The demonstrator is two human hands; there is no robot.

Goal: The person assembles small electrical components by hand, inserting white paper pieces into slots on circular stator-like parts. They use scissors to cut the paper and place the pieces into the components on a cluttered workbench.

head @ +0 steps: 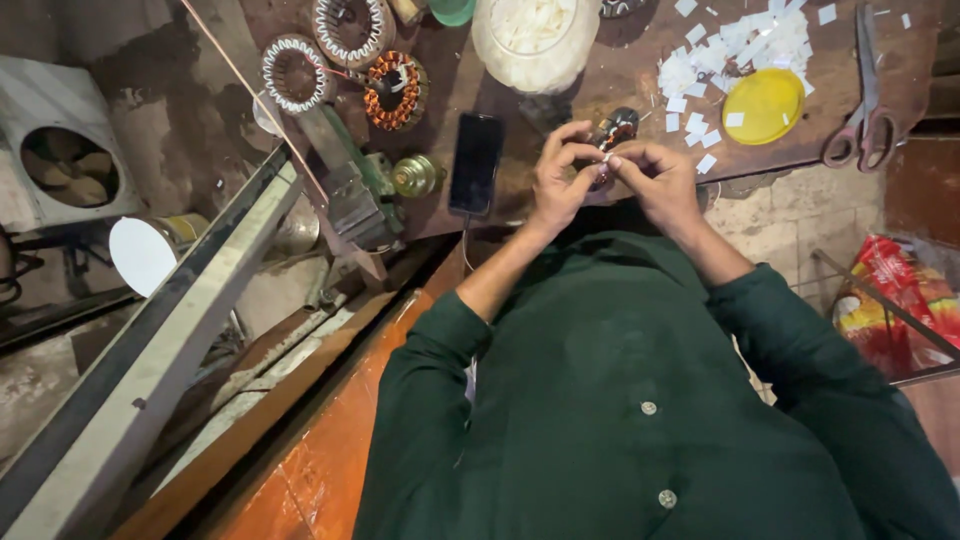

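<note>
My left hand [558, 183] and my right hand [655, 180] meet over the near edge of a dark brown worktable [620, 85]. Together they hold a small motor stator [612, 135] with copper windings, gripped between the fingers of both hands. A small white paper slip sits at my fingertips against the stator. Most of the stator is hidden behind my fingers. My green sleeves run down from both wrists.
A black phone [476, 162] lies left of my hands. Farther back are a yellow lid [764, 105], scattered white paper slips [735, 45], scissors [866, 110], a bag of slips [536, 40], wound stators [395, 90] and a brass part [414, 176]. A metal bar [170, 330] runs at left.
</note>
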